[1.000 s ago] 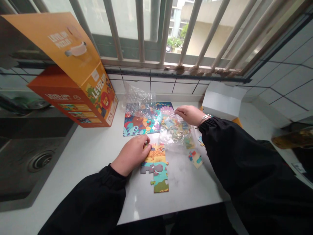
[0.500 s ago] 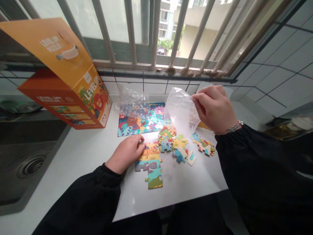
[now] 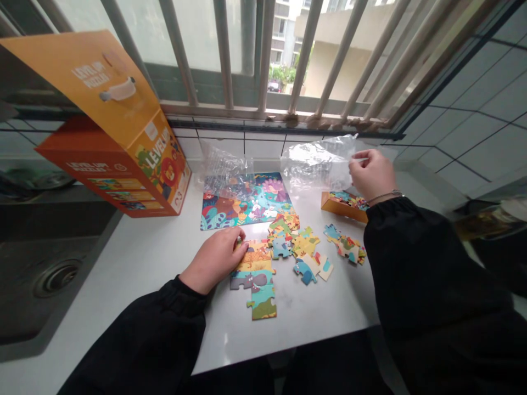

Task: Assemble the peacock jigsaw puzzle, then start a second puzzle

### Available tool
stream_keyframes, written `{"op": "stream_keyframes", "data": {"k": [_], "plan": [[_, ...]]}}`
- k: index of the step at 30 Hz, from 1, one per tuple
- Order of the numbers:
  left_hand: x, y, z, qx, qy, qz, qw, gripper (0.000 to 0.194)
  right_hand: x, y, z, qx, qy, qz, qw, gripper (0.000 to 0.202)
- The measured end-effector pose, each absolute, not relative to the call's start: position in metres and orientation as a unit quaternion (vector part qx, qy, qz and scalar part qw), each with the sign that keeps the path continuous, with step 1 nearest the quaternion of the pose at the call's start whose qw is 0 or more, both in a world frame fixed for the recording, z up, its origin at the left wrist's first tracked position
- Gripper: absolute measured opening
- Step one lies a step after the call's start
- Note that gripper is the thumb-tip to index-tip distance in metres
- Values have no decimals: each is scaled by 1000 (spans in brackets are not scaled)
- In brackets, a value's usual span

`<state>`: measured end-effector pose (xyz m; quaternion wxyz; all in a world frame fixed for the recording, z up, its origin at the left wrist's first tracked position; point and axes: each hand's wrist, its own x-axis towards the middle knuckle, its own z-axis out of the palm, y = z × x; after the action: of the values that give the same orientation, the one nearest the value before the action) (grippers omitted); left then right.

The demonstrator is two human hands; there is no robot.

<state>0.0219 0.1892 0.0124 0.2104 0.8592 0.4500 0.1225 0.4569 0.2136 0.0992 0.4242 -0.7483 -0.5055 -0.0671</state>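
My right hand (image 3: 373,174) pinches the right end of a clear plastic bag (image 3: 315,159), which stretches out to the left above the back of the counter. My left hand (image 3: 216,257) rests on the counter, its fingertips on the upper left of a partly joined jigsaw puzzle (image 3: 259,280) with a grey hippo. The thumb and forefinger are slightly apart; the other fingers are mostly hidden. Loose puzzle pieces (image 3: 305,241) lie in a heap right of the joined part. A few more pieces (image 3: 346,246) sit farther right, below my right hand.
A colourful animal picture sheet (image 3: 230,211) lies behind, partly under another crumpled plastic bag (image 3: 226,164). An orange puzzle box (image 3: 135,170) stands open at left, beside the sink (image 3: 53,274). A shallow orange box (image 3: 341,207) with pieces is at right. Window bars (image 3: 224,60) rise behind.
My right hand has moved back and slightly right with the bag, which now hangs flatter by the wall. The shallow orange box has come into fuller view. My left hand stays in place.
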Motion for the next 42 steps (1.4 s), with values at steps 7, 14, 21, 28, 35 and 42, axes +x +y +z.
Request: {"op": "stream_keyframes", "data": {"k": [7, 14, 21, 28, 35, 42], "plan": [[22, 191, 6, 859, 449, 126, 210, 16, 389, 184, 85, -680, -609, 3, 409, 31], [22, 191, 8, 857, 449, 133, 213, 13, 305, 140, 66, -588, -798, 95, 92, 51], [22, 191, 9, 860, 442, 134, 216, 20, 306, 139, 26, -616, -770, 134, 98, 49], [20, 192, 11, 855, 446, 111, 240, 27, 327, 142, 10, -613, -745, 177, 191, 45], [21, 186, 16, 878, 392, 156, 226, 25, 328, 143, 8, -614, -741, 167, 214, 44], [31, 173, 5, 939, 228, 105, 236, 64, 326, 145, 11, -596, -733, 177, 275, 4]]}}
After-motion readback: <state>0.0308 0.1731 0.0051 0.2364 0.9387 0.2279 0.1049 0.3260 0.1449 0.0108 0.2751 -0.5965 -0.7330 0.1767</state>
